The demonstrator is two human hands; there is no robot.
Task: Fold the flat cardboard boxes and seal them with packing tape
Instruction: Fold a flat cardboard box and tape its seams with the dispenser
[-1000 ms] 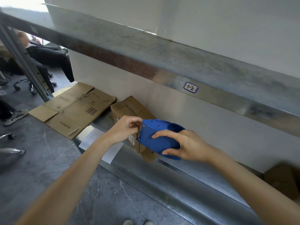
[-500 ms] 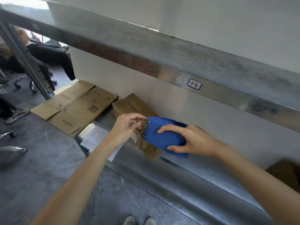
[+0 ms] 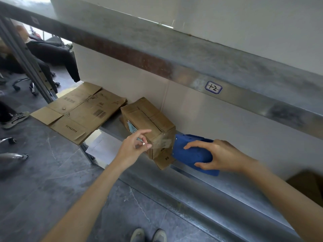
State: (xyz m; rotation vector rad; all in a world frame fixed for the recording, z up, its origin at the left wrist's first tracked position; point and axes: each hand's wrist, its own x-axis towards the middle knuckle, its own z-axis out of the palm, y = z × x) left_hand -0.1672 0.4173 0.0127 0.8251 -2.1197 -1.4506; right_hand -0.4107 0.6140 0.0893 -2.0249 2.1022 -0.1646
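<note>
A small folded cardboard box [image 3: 148, 123] stands on the metal lower shelf [image 3: 218, 186], with one flap hanging loose at its near bottom corner. My right hand [image 3: 220, 157] grips a blue tape dispenser [image 3: 190, 153] just right of the box. A strip of clear tape [image 3: 161, 143] stretches from the dispenser across the box's near end. My left hand [image 3: 134, 145] pinches the free end of that tape at the box's left side, index finger raised. A flat, unfolded cardboard box [image 3: 78, 114] lies to the left.
A metal upper shelf [image 3: 174, 63] with a "1-2" label [image 3: 213, 87] hangs overhead. White paper [image 3: 99, 147] lies under the flat cardboard. Another brown box [image 3: 307, 184] sits at the right edge. A seated person [image 3: 49, 53] and chair legs are at the far left. My shoes [image 3: 148, 235] show below.
The dispenser has moved right, off the box's front, drawing out a strip of tape. My left hand stayed at the box's left side, holding the tape end.
</note>
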